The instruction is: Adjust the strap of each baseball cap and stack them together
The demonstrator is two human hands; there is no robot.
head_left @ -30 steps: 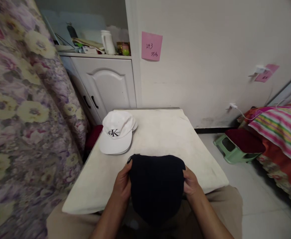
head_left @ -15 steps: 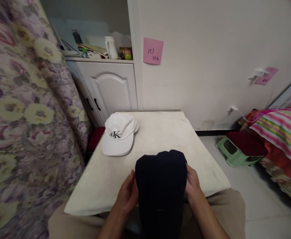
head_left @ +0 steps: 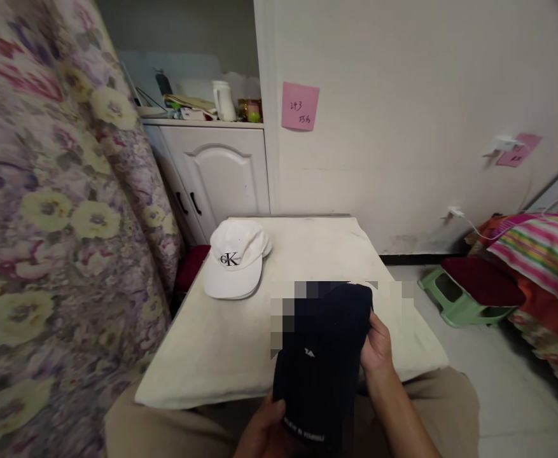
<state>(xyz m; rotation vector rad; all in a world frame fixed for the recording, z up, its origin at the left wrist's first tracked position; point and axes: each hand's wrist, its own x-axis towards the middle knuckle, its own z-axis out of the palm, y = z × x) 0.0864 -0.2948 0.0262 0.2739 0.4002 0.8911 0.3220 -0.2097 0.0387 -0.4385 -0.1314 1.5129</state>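
I hold a dark navy cap (head_left: 324, 362) over the near edge of a small white table (head_left: 307, 254), above my lap. My right hand (head_left: 378, 346) grips the cap's right side with fingers curled round the cloth. My left hand (head_left: 266, 432) clasps the cap's lower end, where a line of small white lettering shows. A white cap with a black logo (head_left: 235, 261) lies flat on the table's far left part, apart from both hands.
A floral curtain (head_left: 44, 222) hangs along the left. White cupboard (head_left: 221, 172) with a jug and clutter on top stands behind the table. A pink note (head_left: 300, 106) is stuck on the wall. A green stool (head_left: 455, 296) and a striped bed (head_left: 546, 254) are at right.
The dark cap has been turned and narrowed, with its lettering now facing me. My left hand has slid down from the cap's left side to its lower end. The view shifted slightly.
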